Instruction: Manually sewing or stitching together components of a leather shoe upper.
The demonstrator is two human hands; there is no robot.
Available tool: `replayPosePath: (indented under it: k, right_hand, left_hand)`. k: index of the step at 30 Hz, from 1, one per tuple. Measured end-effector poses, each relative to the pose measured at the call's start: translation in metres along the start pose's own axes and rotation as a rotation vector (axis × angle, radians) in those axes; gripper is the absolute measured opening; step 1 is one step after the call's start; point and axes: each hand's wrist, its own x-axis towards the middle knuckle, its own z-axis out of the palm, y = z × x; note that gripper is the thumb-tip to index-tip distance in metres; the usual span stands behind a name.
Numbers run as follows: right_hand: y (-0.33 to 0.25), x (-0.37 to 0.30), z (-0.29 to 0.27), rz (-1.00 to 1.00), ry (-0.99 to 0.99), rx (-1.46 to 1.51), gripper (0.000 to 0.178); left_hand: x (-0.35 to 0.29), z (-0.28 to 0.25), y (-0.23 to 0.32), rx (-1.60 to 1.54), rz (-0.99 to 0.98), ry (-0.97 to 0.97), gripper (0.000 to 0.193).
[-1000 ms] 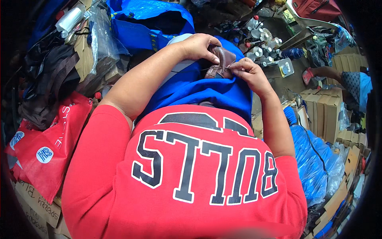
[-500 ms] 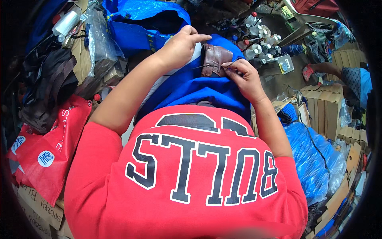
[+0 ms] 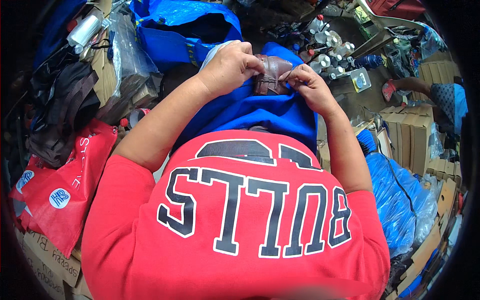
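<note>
The brown leather shoe [image 3: 274,66] lies on the person's blue-covered lap [image 3: 250,112], which seems to serve as a soft support. At its left edge, the left hand [image 3: 234,65] curls its fingertips inward, perhaps steadying it; at its right, the right hand [image 3: 308,85] bunches its own. Whether either grips leather or the dark lace [image 3: 270,80] cannot be told.

Left forearm [image 3: 175,112] extended forward and angled inward, left hand [image 3: 232,68] bare, fingers curled toward thumb, right forearm [image 3: 346,142] also extended, right hand [image 3: 312,90] held near, fingertips pinched.
</note>
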Motion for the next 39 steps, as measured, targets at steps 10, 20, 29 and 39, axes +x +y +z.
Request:
replayPosePath:
  k: [10, 20, 29, 39]
  right_hand:
    - [-0.001, -0.001, -0.002, -0.007, -0.009, 0.066, 0.013]
    - [0.01, 0.001, 0.0, 0.023, -0.052, 0.194, 0.016]
    - [0.023, -0.005, 0.006, -0.11, 0.005, 0.025, 0.018]
    - [0.012, -0.013, 0.023, -0.053, 0.188, -0.065, 0.029]
  left_hand:
    - [0.002, -0.007, 0.015, 0.212, 0.128, 0.02, 0.015]
    - [0.01, 0.006, -0.005, -0.134, -0.03, -0.113, 0.014]
    - [0.002, 0.014, -0.021, -0.481, -0.182, -0.295, 0.019]
    - [0.001, 0.028, -0.005, -0.645, -0.558, -0.228, 0.011]
